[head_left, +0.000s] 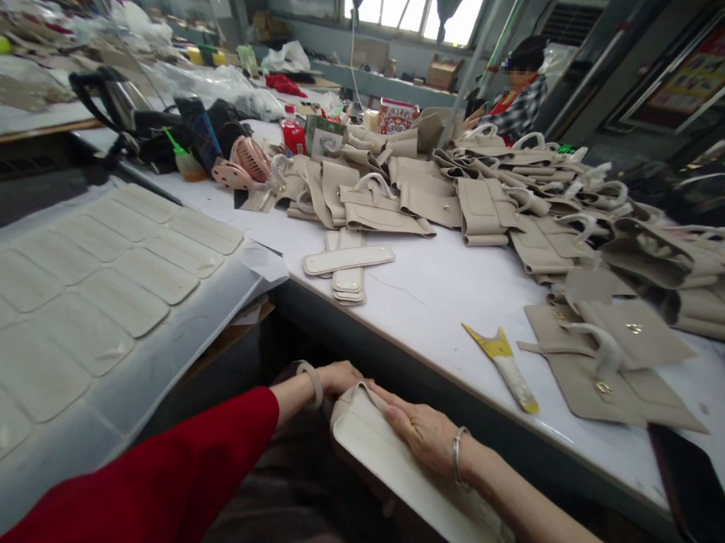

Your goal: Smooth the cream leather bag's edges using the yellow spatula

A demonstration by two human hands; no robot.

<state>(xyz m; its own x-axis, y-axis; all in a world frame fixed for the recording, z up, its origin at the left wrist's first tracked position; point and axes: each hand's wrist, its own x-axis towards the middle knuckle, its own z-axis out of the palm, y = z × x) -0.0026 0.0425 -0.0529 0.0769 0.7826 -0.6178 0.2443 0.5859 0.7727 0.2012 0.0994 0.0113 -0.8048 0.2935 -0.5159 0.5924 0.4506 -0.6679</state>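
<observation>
A cream leather panel lies across my lap, below the table's front edge. My right hand rests flat on top of it, fingers stretched toward its upper rim. My left hand grips the panel's upper left corner, fingers curled behind it. A bangle sits on each wrist and my left arm wears a red sleeve. A yellow-handled scraper tool lies on the table just above my right hand.
The white table carries a heap of beige bag parts, a stack of cream strips and an unfinished beige bag. Rounded cream pieces lie in rows on a sheet at left. A person sits at the far end.
</observation>
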